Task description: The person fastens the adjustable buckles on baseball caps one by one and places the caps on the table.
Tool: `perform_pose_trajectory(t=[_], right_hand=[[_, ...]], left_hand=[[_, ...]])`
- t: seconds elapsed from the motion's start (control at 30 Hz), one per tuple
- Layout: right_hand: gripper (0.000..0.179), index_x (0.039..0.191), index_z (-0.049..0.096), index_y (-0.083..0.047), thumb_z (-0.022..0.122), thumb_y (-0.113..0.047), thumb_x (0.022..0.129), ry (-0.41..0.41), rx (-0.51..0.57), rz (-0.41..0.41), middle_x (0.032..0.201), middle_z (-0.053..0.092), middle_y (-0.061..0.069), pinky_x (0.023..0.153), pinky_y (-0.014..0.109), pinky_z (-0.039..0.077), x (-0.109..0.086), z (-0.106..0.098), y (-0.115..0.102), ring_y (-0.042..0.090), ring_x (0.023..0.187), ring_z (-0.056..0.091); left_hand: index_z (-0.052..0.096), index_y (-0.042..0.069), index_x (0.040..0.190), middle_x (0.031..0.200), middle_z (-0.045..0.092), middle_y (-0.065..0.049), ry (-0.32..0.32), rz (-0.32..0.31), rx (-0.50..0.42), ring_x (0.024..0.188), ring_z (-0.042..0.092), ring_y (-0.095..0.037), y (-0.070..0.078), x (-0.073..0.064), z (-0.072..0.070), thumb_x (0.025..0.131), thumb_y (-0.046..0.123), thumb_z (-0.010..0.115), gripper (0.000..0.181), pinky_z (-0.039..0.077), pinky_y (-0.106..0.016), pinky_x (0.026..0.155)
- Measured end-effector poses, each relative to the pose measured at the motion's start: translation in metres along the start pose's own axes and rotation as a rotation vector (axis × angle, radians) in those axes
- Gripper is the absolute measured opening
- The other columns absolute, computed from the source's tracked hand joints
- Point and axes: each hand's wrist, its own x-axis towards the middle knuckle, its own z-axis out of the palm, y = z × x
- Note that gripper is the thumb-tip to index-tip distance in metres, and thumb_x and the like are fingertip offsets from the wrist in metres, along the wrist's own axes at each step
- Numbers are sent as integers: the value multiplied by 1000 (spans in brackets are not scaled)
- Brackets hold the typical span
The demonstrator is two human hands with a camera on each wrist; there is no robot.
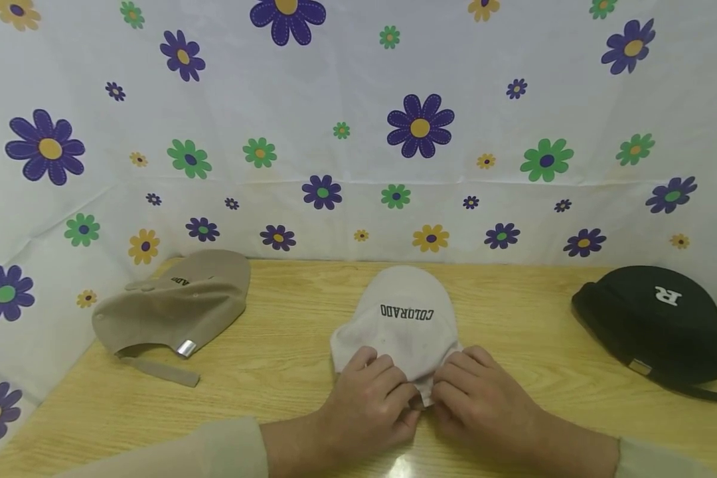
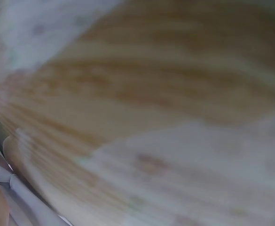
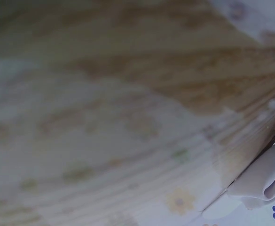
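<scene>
An off-white baseball cap (image 1: 409,338) with COLORADO in dark letters lies at the middle of the table, its lettering upside down to me and its back edge toward me. My left hand (image 1: 370,398) grips that near edge on the left with curled fingers. From the right, my right hand (image 1: 484,395) pinches the same edge close beside the back opening. The fingers hide most of the strap. Pale cap fabric (image 2: 22,200) shows at the lower left of the left wrist view, and cap cloth (image 3: 262,174) at the right of the right wrist view.
On the left lies a tan cap (image 1: 182,305) with its strap hanging loose and a metal buckle. A black cap (image 1: 651,325) with a white R sits at the right. Behind the wooden table (image 1: 287,332) hangs a flowered white cloth (image 1: 334,86).
</scene>
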Motion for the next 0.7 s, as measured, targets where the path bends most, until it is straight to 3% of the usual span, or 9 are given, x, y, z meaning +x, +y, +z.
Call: perform_pose_trajectory(t=[0.27, 0.7], right_hand=[[18, 70, 57, -15, 47, -16, 86, 63, -24, -4, 81, 60, -5, 75, 31, 43, 2, 2, 0, 15, 77, 56], [16, 68, 54, -14, 44, -15, 80, 69, -57, 61, 77, 57, -4, 74, 32, 43, 3, -1, -1, 15, 74, 54]], left_hand=[[69, 17, 73, 70, 59, 8, 19, 6, 12, 62, 50, -12, -1, 0, 0, 73, 28, 69, 10, 40, -31, 69], [70, 17, 76, 71, 60, 8, 11, 4, 31, 63, 51, -12, -1, 0, -1, 73, 30, 70, 14, 41, -32, 71]])
